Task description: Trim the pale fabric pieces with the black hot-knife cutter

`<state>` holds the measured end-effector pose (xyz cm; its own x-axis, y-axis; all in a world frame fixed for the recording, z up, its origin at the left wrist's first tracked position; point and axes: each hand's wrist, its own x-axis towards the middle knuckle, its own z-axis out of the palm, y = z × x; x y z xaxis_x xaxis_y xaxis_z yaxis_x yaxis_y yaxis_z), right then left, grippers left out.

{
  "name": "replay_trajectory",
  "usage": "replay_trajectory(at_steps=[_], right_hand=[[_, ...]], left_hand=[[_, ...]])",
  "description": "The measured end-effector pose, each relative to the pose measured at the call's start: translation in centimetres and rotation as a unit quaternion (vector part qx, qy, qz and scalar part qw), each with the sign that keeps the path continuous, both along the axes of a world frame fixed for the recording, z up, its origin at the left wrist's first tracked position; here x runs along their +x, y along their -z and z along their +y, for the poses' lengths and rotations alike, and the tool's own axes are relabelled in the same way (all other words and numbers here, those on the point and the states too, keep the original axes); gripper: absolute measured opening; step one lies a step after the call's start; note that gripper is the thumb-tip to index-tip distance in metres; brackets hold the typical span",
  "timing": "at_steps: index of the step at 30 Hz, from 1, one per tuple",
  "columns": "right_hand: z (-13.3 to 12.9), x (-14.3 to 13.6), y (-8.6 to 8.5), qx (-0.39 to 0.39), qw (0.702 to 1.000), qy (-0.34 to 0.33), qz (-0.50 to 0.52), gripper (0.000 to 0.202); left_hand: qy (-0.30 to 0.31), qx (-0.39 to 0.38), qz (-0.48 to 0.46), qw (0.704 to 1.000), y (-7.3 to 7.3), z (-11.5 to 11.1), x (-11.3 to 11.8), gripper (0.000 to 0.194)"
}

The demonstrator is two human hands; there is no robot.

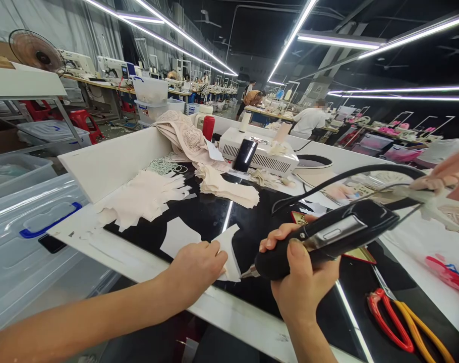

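My right hand [303, 280] is wrapped round a thick black corded hand tool [330, 237] with a narrow metal tip. The tip touches or nearly touches the lower corner of a white cut fabric piece [231, 249]. My left hand [197, 275] is closed, with fingertips pinching the left side of that piece; part of it lies hidden under the fingers. Another white cut piece [180, 236] lies flat just behind my left hand. Both pieces are on a glossy black panel [214, 217].
Behind are a pile of beige pieces [146, 199], a folded beige stack [229, 187], a phone [245, 154] and a white vented box [260, 146]. Red-and-orange-handled scissors [396, 312] lie at right. The tool's black cable [350, 174] arches above. Clear bins [29, 237] stand left.
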<state>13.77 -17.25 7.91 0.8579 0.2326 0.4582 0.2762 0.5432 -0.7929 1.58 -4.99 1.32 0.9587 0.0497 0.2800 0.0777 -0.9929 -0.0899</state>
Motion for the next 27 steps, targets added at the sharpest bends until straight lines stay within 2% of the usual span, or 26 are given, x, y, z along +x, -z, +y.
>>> replay_trajectory(at_steps=[10, 13, 16, 20, 23, 27], right_hand=[[-0.2, 0.1, 0.4, 0.002, 1.0, -0.007, 0.005, 0.045], [-0.2, 0.1, 0.3, 0.003, 1.0, -0.006, 0.005, 0.044], [-0.1, 0.0, 0.3, 0.001, 1.0, -0.007, 0.0, 0.042], [-0.1, 0.0, 0.4, 0.001, 1.0, -0.006, -0.002, 0.042], [-0.2, 0.0, 0.5, 0.002, 1.0, -0.006, -0.001, 0.043], [-0.3, 0.0, 0.5, -0.003, 1.0, -0.008, -0.002, 0.043]], left_hand=[[-0.024, -0.023, -0.003, 0.999, 0.3, -0.4, -0.7, 0.022], [-0.02, -0.016, -0.014, 1.0, -0.1, -0.3, -0.9, 0.023], [0.039, 0.007, -0.053, 0.998, -1.2, -0.4, -0.9, 0.025], [0.191, 0.001, -0.109, 0.976, -2.2, -1.1, -0.9, 0.022], [0.24, -0.012, -0.109, 0.965, -1.6, -1.4, -0.7, 0.02], [0.253, -0.022, -0.083, 0.964, 0.0, -0.8, -0.6, 0.021]])
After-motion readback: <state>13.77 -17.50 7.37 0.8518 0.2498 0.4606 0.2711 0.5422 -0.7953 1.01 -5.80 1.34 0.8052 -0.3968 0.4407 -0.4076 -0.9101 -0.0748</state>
